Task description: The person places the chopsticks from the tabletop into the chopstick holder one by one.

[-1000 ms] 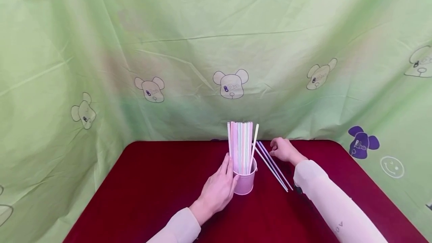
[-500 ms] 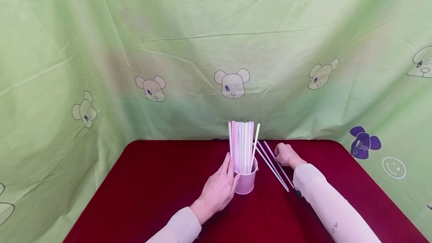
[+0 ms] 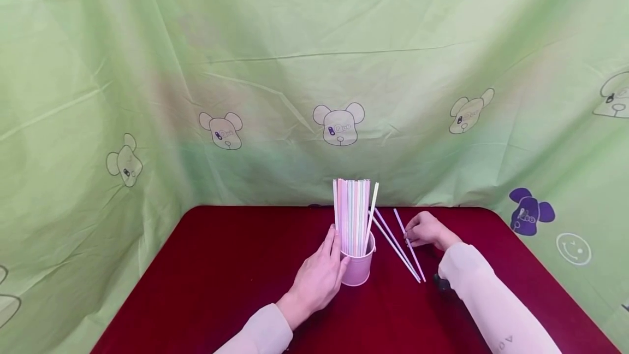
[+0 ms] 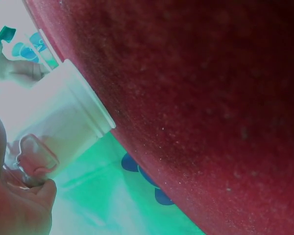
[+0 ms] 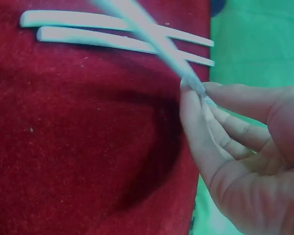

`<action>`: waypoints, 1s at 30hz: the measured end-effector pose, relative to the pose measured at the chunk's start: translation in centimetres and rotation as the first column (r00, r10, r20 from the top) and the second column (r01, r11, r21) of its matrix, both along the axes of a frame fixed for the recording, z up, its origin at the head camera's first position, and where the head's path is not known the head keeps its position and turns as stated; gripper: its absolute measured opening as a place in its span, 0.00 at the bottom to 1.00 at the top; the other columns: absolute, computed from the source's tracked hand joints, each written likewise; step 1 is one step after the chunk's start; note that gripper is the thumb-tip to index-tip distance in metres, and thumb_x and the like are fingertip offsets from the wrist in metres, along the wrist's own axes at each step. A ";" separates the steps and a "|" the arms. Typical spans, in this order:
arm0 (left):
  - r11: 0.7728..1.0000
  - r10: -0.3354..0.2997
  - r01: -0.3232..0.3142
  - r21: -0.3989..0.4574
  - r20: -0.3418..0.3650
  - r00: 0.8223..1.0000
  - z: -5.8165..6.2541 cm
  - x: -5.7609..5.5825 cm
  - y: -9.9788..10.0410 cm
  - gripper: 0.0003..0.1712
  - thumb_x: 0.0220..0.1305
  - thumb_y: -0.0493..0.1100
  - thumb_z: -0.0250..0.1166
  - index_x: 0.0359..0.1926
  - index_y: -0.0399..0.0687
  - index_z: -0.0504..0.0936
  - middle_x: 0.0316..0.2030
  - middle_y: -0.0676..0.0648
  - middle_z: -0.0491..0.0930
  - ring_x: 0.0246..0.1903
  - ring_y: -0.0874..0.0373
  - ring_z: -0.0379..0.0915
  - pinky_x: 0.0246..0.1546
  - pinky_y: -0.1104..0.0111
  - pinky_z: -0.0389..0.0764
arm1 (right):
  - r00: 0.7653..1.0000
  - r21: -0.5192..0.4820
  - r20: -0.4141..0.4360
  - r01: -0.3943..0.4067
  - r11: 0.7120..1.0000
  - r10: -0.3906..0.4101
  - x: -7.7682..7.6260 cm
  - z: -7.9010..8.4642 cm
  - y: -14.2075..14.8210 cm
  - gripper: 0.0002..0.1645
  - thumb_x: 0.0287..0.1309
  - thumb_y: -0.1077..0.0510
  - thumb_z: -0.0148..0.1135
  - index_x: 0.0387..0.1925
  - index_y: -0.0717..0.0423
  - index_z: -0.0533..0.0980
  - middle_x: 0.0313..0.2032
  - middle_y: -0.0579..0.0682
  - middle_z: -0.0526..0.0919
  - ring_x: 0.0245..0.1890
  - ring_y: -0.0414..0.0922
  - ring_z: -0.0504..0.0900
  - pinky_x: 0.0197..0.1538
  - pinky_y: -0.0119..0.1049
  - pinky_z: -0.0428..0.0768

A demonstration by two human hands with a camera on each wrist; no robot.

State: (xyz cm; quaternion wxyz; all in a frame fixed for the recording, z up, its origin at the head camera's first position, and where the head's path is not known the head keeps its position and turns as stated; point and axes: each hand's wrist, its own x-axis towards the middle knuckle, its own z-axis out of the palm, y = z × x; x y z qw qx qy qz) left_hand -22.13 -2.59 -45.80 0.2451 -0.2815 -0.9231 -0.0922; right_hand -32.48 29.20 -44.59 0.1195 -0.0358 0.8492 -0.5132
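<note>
A small pale pink bucket, upright in the head view, holds a bundle of pastel straws; a yellow one leans right. My left hand holds the bucket's left side, fingers along it and thumb at the front. The left wrist view shows the bucket and its wire handle near my fingertips. To the right, my right hand pinches a lilac straw between thumb and fingertips; in the right wrist view this straw crosses above two others. Those two loose straws lie on the table between bucket and hand.
A dark red cloth covers the table. Green printed fabric hangs behind it and at both sides, close to the far edge. A dark object shows at the right sleeve's cuff.
My right hand has taken hold of a lilac straw and moved it slightly right, apart from the other two. The left hand and bucket have stayed in place.
</note>
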 end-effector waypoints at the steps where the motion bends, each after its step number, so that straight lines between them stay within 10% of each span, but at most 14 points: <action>1: 1.000 0.000 0.000 0.000 -0.001 1.000 0.0 0.0 0.0 0.35 0.73 0.56 0.36 0.70 0.34 0.53 0.69 0.37 0.52 0.63 0.53 0.62 0.46 0.66 0.78 | 1.000 -0.036 0.009 -0.007 0.999 0.007 0.0 0.1 0.2 0.14 0.51 0.74 0.57 0.39 0.83 0.70 0.28 0.62 0.82 0.26 0.45 0.82 0.35 0.42 0.83; 17: 1.000 -0.014 0.014 0.010 -0.002 1.000 0.0 0.0 0.0 0.35 0.73 0.55 0.37 0.70 0.34 0.53 0.69 0.35 0.53 0.62 0.52 0.64 0.42 0.66 0.80 | 0.989 -0.302 -0.105 0.068 0.951 -0.104 1.7 5.7 0.9 0.20 0.60 0.70 0.55 0.48 0.81 0.63 0.30 0.50 0.82 0.31 0.45 0.84 0.44 0.47 0.80; 30: 1.000 -0.019 0.019 0.005 0.006 1.000 0.2 0.0 -0.1 0.35 0.73 0.55 0.36 0.70 0.34 0.53 0.70 0.36 0.51 0.62 0.52 0.63 0.42 0.66 0.80 | 0.883 -0.445 -0.412 0.021 0.895 -0.225 3.9 11.7 -3.5 0.19 0.55 0.66 0.64 0.43 0.77 0.70 0.30 0.55 0.81 0.28 0.47 0.84 0.39 0.47 0.81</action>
